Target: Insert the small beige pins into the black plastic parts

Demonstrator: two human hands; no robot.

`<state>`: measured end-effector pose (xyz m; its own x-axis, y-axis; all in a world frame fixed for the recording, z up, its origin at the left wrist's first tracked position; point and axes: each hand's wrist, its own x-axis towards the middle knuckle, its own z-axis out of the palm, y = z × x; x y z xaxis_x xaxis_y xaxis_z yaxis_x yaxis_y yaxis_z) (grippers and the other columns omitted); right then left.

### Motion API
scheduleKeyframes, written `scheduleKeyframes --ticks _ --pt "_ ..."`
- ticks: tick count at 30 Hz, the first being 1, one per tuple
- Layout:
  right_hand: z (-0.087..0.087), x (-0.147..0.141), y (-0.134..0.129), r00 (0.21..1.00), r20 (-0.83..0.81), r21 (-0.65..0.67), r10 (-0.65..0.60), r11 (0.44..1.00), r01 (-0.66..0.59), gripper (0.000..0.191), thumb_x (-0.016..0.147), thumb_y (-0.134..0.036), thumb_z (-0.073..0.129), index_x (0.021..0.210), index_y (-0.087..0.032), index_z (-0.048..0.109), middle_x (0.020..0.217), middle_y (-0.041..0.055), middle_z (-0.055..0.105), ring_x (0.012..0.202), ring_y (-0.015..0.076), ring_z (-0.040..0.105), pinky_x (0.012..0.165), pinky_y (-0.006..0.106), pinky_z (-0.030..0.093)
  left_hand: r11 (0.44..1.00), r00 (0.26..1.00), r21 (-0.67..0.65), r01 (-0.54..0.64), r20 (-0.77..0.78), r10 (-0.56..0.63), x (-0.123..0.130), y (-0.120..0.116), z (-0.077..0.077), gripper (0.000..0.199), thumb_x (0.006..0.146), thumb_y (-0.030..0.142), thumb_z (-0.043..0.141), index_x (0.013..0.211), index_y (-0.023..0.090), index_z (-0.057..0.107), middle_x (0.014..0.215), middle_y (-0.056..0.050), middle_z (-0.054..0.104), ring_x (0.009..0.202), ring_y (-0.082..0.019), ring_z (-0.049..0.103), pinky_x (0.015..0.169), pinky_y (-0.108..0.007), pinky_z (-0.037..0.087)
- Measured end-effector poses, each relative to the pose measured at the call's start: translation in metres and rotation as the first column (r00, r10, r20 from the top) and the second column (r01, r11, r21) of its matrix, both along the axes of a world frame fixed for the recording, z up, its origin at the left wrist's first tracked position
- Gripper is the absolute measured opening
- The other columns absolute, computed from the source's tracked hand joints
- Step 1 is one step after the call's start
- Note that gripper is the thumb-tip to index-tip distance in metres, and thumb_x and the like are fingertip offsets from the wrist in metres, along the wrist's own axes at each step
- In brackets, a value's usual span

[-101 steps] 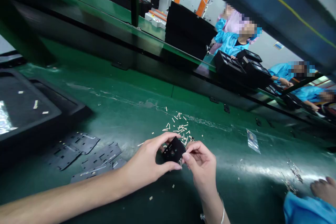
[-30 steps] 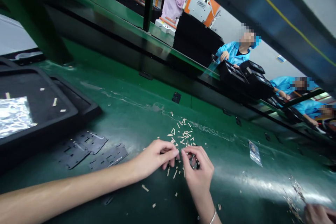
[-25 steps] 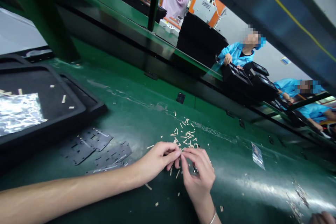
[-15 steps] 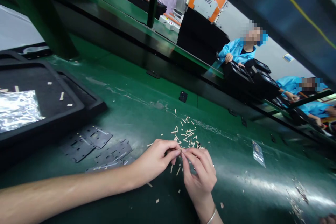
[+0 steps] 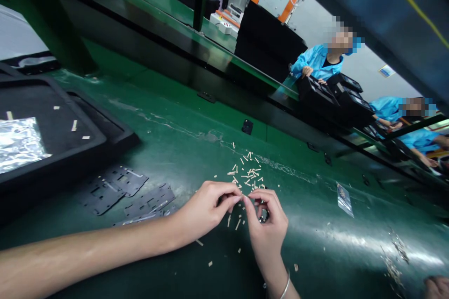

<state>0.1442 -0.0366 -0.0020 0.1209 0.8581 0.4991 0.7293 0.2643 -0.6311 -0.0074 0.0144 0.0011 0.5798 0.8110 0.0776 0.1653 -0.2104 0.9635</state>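
Note:
Over the green table [image 5: 168, 135], my left hand [image 5: 210, 210] pinches something too small to make out between thumb and forefinger. The fingertips of my right hand [image 5: 268, 224] meet it from the other side, also closed on something hidden. Just beyond both hands lies a pile of small beige strips [image 5: 250, 173], with more strips scattered below and beside my fingers. Dark flat plates with cutouts [image 5: 105, 191] lie to the left of my left hand, partly behind the forearm.
Black trays [image 5: 80, 140] at the left hold a silvery bag [image 5: 21, 145] and loose strips. A small clear bag [image 5: 344, 200] and another pile of bits [image 5: 394, 257] lie to the right. People in blue work beyond the dark rail. Another person's hand shows at the bottom right corner.
My right hand's fingers have spread slightly from one another, while both hands' tips stay together. The view has shifted a little; the other person's hand at the bottom right shows more.

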Motion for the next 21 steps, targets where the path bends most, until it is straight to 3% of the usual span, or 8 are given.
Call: scheduleKeyframes --ticks 4,9,12,16,19,21 --pt "0.002 0.000 0.000 0.992 0.103 0.065 0.075 0.995 -0.082 0.014 0.076 -0.009 0.059 0.082 -0.020 0.065 0.077 0.0039 0.063 0.073 0.0164 0.057 0.060 0.029 0.045 0.984 1.000 0.178 -0.004 -0.014 0.007 0.000 -0.001 -0.006 0.022 0.088 0.017 0.040 0.083 0.016 0.062 0.073 -0.002 0.062 0.065 -0.012 0.053 0.062 -0.022 0.040" --pt "0.003 0.000 0.000 0.987 0.122 0.049 0.107 0.992 -0.113 0.015 0.076 -0.007 0.058 0.080 -0.020 0.064 0.076 0.0036 0.064 0.071 0.0160 0.058 0.062 0.031 0.047 0.903 0.994 0.429 0.029 -0.105 0.017 -0.001 -0.002 -0.014 0.027 0.088 0.013 0.035 0.085 0.014 0.062 0.075 -0.006 0.062 0.068 -0.015 0.055 0.064 -0.026 0.042" --pt "0.002 -0.002 0.000 0.983 0.149 0.060 0.107 0.991 -0.117 0.014 0.076 -0.007 0.057 0.079 -0.019 0.063 0.075 0.0036 0.064 0.070 0.0157 0.058 0.060 0.030 0.047 0.878 0.987 0.475 0.064 -0.157 0.013 -0.001 -0.002 -0.015 0.028 0.087 0.011 0.034 0.083 0.014 0.062 0.072 -0.006 0.061 0.066 -0.016 0.054 0.062 -0.026 0.041" --pt "0.002 -0.002 0.000 0.981 0.168 0.071 0.093 0.992 -0.106 0.012 0.076 -0.008 0.056 0.077 -0.019 0.062 0.071 0.0033 0.063 0.066 0.0153 0.058 0.058 0.029 0.046 0.932 0.996 0.360 0.045 -0.093 -0.012 -0.001 -0.001 -0.012 0.026 0.087 0.013 0.037 0.079 0.015 0.062 0.069 -0.004 0.059 0.063 -0.013 0.052 0.062 -0.024 0.040" --pt "0.002 0.005 0.003 0.983 0.179 0.076 0.028 0.996 -0.043 0.010 0.076 -0.010 0.056 0.075 -0.019 0.061 0.071 0.0033 0.063 0.065 0.0155 0.057 0.059 0.030 0.046 0.995 0.999 0.102 0.019 -0.036 -0.016 0.000 0.001 -0.010 0.022 0.086 0.018 0.043 0.074 0.016 0.061 0.061 0.000 0.056 0.056 -0.011 0.048 0.055 -0.021 0.037" --pt "0.001 0.012 0.005 0.978 0.205 0.088 -0.036 0.996 0.018 0.009 0.077 -0.011 0.057 0.076 -0.019 0.061 0.071 0.0036 0.063 0.064 0.0156 0.056 0.059 0.030 0.046 0.998 1.000 -0.066 0.004 -0.010 -0.005 0.001 0.003 -0.008 0.021 0.085 0.023 0.045 0.072 0.015 0.060 0.057 0.002 0.054 0.052 -0.010 0.046 0.052 -0.020 0.036"
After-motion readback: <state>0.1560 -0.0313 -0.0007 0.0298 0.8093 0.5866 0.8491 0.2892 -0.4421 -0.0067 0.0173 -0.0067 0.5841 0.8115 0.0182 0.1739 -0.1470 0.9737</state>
